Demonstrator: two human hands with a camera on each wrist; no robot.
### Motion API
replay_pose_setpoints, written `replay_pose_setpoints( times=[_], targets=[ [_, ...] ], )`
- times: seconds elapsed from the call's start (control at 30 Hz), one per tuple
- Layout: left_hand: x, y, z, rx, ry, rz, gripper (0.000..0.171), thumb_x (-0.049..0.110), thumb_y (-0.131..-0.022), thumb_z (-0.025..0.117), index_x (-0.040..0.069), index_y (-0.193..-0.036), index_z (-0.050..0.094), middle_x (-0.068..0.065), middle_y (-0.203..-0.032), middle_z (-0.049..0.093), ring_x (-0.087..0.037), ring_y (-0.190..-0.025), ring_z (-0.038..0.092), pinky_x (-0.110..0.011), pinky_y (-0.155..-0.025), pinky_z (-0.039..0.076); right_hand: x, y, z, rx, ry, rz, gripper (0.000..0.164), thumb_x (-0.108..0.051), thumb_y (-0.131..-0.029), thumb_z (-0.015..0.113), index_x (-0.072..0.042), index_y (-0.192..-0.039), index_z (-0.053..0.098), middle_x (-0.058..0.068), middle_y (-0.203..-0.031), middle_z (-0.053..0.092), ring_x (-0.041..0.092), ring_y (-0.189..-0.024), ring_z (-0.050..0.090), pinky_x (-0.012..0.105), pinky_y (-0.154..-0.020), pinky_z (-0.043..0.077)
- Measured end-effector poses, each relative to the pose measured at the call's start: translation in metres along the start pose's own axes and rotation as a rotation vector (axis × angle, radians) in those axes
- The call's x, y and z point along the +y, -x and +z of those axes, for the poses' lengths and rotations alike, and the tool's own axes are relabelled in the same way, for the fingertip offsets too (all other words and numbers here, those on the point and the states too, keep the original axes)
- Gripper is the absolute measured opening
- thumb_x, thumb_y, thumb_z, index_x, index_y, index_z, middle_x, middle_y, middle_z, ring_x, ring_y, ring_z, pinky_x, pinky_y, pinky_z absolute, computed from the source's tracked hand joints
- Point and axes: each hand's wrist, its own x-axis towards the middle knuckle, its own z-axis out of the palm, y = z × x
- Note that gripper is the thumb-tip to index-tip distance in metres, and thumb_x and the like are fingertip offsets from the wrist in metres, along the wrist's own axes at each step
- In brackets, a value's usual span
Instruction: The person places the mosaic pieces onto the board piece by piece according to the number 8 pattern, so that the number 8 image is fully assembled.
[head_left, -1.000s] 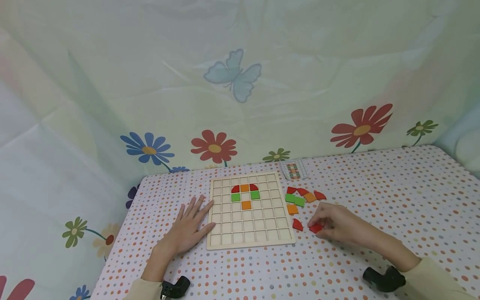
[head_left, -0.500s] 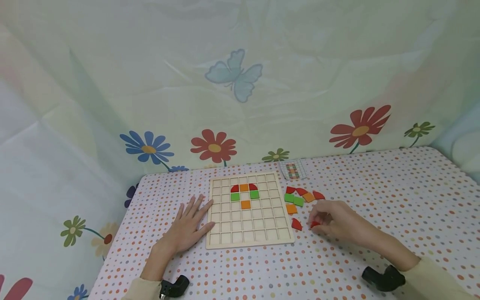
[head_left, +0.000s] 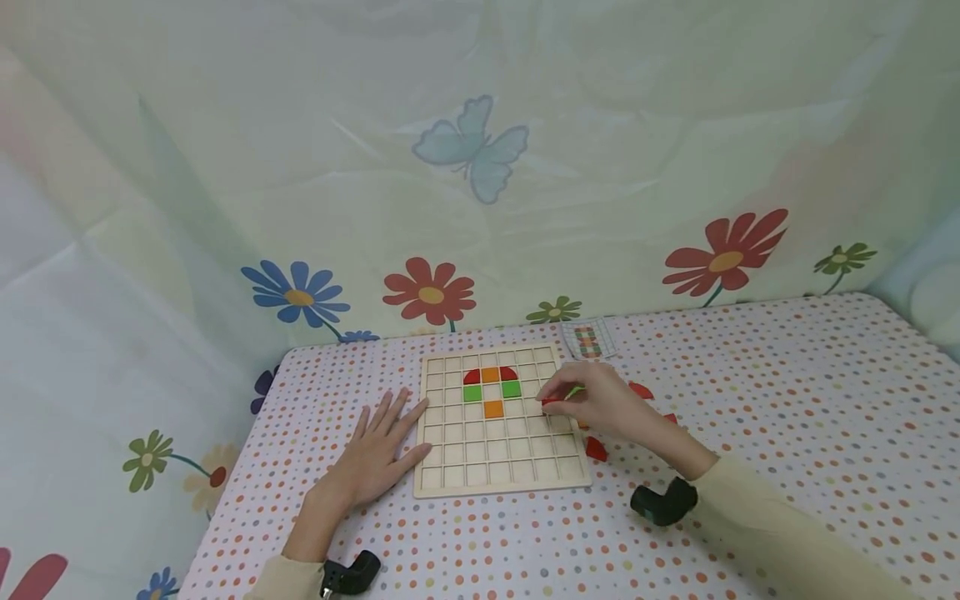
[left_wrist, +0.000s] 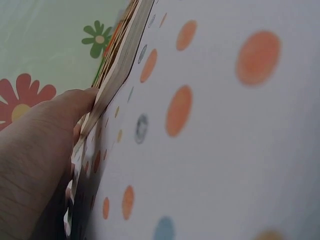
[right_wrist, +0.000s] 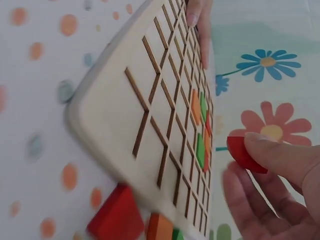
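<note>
My right hand (head_left: pixel 600 402) pinches a red quarter-circle tile (right_wrist: pixel 244 154) between thumb and fingers, over the right side of the wooden grid board (head_left: pixel 476 477). On the board, two red quarter-circle tiles (head_left: pixel 472 377), green square tiles (head_left: pixel 511 389) and orange square tiles (head_left: pixel 493 409) sit in cells around one bare cell. My left hand (head_left: pixel 371 462) lies flat on the table with fingers spread, index fingertip and thumb at the board's left edge. In the left wrist view the thumb (left_wrist: pixel 82 100) touches the board's side. My right hand hides part of the loose tiles.
Right of the board lie loose tiles, among them a red quarter-circle (head_left: pixel 596 449) and another red one (head_left: pixel 640 390). A small pattern card (head_left: pixel 588 339) lies behind them. The dotted tablecloth (head_left: pixel 787 375) meets a flowered curtain (head_left: pixel 600 167) at the back.
My right hand has picked up the red tile from the table beside the board and carried it left and away from me, over the board's right side. My left hand stays in place.
</note>
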Motion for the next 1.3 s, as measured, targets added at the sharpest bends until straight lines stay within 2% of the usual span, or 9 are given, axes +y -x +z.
replay_pose_setpoints(
  times=[0.1, 0.2, 0.33, 0.5, 0.77, 0.97, 1.07, 1.17, 1.3],
  targets=[
    [-0.001, 0.0, 0.002, 0.03, 0.012, 0.016, 0.073, 0.057, -0.104, 0.051, 0.021, -0.165, 0.035, -0.013, -0.174, 0.019, -0.036, -0.161, 0.009, -0.061, -0.129, 0.005, 0.003, -0.016, 0.013, 0.017, -0.04, 0.008, 0.01, -0.004, -0.087, 0.084, -0.004, -0.096, 0.081, -0.002, -0.09, 0.073, 0.013, -0.081, 0.064, 0.024, -0.072, 0.058],
    [-0.002, 0.0, 0.003, 0.043, 0.018, 0.023, 0.072, 0.058, -0.104, 0.051, 0.021, -0.165, 0.036, -0.013, -0.174, 0.02, -0.036, -0.161, 0.01, -0.062, -0.128, 0.005, 0.005, -0.026, 0.027, 0.015, -0.057, 0.052, 0.008, -0.004, -0.088, 0.083, -0.005, -0.096, 0.082, -0.001, -0.092, 0.075, 0.013, -0.084, 0.064, 0.024, -0.073, 0.057],
    [-0.001, -0.001, 0.002, 0.015, 0.015, 0.011, 0.073, 0.058, -0.105, 0.049, 0.021, -0.166, 0.034, -0.012, -0.174, 0.018, -0.035, -0.162, 0.008, -0.061, -0.129, 0.004, 0.006, -0.033, 0.039, 0.008, -0.041, 0.074, 0.009, -0.001, -0.09, 0.081, -0.005, -0.097, 0.083, 0.002, -0.096, 0.076, 0.015, -0.087, 0.065, 0.024, -0.074, 0.056],
    [0.002, -0.002, -0.001, -0.015, 0.006, 0.002, 0.073, 0.057, -0.105, 0.048, 0.022, -0.167, 0.031, -0.011, -0.175, 0.014, -0.034, -0.162, 0.004, -0.059, -0.129, 0.002, 0.007, -0.034, 0.042, 0.014, -0.017, 0.053, 0.012, 0.004, -0.09, 0.079, -0.002, -0.1, 0.083, 0.003, -0.092, 0.074, 0.015, -0.084, 0.062, 0.023, -0.07, 0.053],
    [0.001, -0.001, -0.001, -0.009, -0.017, -0.001, 0.072, 0.057, -0.106, 0.047, 0.022, -0.167, 0.031, -0.012, -0.175, 0.016, -0.035, -0.162, 0.005, -0.06, -0.129, 0.003, 0.002, -0.037, 0.048, -0.02, 0.087, 0.037, 0.013, 0.0, -0.092, 0.078, -0.001, -0.104, 0.083, 0.0, -0.089, 0.066, 0.013, -0.082, 0.058, 0.023, -0.07, 0.053],
    [0.0, 0.0, -0.001, -0.014, -0.013, -0.001, 0.072, 0.056, -0.106, 0.048, 0.021, -0.167, 0.031, -0.013, -0.175, 0.015, -0.036, -0.161, 0.005, -0.061, -0.129, 0.002, 0.001, -0.037, 0.052, -0.021, 0.175, -0.035, 0.014, 0.002, -0.093, 0.076, 0.002, -0.106, 0.082, 0.001, -0.085, 0.061, 0.012, -0.076, 0.052, 0.024, -0.065, 0.046],
    [-0.001, 0.0, -0.001, -0.013, -0.017, -0.002, 0.072, 0.056, -0.106, 0.047, 0.021, -0.167, 0.03, -0.013, -0.175, 0.015, -0.036, -0.161, 0.005, -0.061, -0.128, 0.002, 0.0, -0.037, 0.053, -0.015, 0.193, -0.053, 0.013, 0.004, -0.092, 0.076, 0.003, -0.104, 0.082, 0.001, -0.085, 0.06, 0.013, -0.078, 0.052, 0.024, -0.066, 0.048],
    [-0.001, 0.0, -0.001, -0.015, -0.013, -0.004, 0.072, 0.056, -0.106, 0.047, 0.021, -0.167, 0.03, -0.013, -0.175, 0.014, -0.035, -0.161, 0.004, -0.061, -0.128, 0.002, -0.001, -0.037, 0.053, -0.019, 0.209, -0.051, 0.013, 0.007, -0.092, 0.075, 0.003, -0.102, 0.082, 0.001, -0.085, 0.06, 0.014, -0.08, 0.054, 0.024, -0.068, 0.05],
    [0.0, 0.0, -0.001, -0.017, -0.006, -0.004, 0.073, 0.056, -0.106, 0.048, 0.021, -0.167, 0.03, -0.013, -0.175, 0.014, -0.035, -0.161, 0.004, -0.061, -0.128, 0.001, -0.002, -0.036, 0.051, -0.036, 0.178, -0.01, 0.014, 0.008, -0.091, 0.076, 0.003, -0.101, 0.082, 0.002, -0.088, 0.062, 0.016, -0.084, 0.058, 0.025, -0.071, 0.053]
  ],
)
